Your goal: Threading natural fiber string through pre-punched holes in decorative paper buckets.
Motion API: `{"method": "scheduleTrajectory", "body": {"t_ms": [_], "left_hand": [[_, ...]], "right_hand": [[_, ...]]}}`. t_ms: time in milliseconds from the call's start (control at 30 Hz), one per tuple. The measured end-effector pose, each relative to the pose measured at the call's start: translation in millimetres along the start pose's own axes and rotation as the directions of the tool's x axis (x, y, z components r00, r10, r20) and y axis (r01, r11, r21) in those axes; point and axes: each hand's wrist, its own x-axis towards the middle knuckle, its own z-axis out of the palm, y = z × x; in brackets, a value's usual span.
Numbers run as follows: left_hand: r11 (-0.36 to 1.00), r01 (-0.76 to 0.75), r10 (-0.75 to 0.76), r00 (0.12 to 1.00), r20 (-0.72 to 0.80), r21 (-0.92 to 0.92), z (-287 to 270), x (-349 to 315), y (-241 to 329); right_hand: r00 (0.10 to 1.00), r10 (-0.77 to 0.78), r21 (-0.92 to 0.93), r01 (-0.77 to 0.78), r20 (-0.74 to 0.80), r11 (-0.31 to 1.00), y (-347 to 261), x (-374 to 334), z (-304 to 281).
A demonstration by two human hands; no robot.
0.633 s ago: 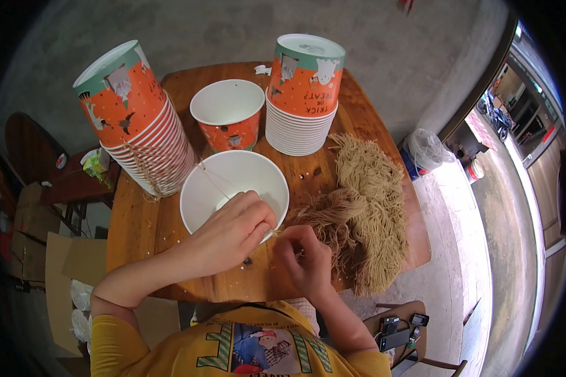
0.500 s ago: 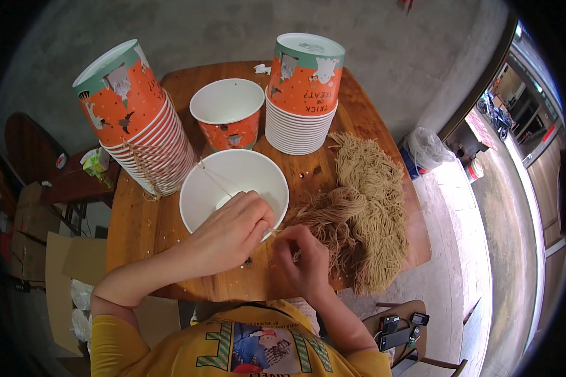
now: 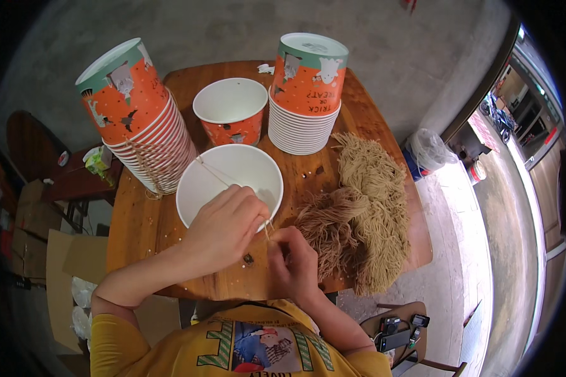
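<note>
An open paper bucket (image 3: 192, 201) with a white inside stands tilted toward me at the middle of the table. Thin beige string (image 3: 215, 171) runs from its far left rim across the opening to my left hand (image 3: 228, 220). That hand is closed at the near right rim, fingers pinched on the string. Just right of it, my right hand (image 3: 297, 259) pinches a short end of the same string, its thumb and forefinger together below the rim. A big bundle of beige string (image 3: 374, 207) lies to the right of my right hand.
Upside-down stacks of orange and white paper buckets stand at left (image 3: 148, 138) and back right (image 3: 305, 94); strings hang on the left stack. Another upright bucket (image 3: 233, 129) sits between them. An open cardboard box (image 3: 75, 257) is at lower left, a chair with small devices (image 3: 396, 333) at lower right.
My right hand has shifted slightly left and down. The bucket's opening and my left hand have moved a little left and up, the string still stretched across.
</note>
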Motion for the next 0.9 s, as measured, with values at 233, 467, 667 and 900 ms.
{"method": "scheduleTrajectory", "body": {"t_ms": [233,467,667,900], "left_hand": [[0.985,-0.005,-0.041,0.963,-0.266,-0.170,9.1,-56.6,19.1],[0.331,0.545,-0.612,0.745,0.264,-0.770,19.3,-65.5,32.8],[-0.061,0.581,-0.597,0.630,0.496,-0.812,25.4,-60.1,11.8],[-0.188,0.474,-0.642,0.604,0.473,-0.860,24.9,-53.8,14.4]], "right_hand": [[0.998,-0.054,-0.051,0.055,0.029,0.997,-5.8,-17.9,-6.5],[0.889,-0.421,-0.202,0.452,0.179,0.869,-3.9,-19.4,0.9],[0.842,-0.479,-0.224,0.530,0.246,0.818,-7.7,-16.1,3.7],[0.799,-0.520,-0.206,0.588,0.302,0.782,-1.9,-12.6,-1.6]]}}
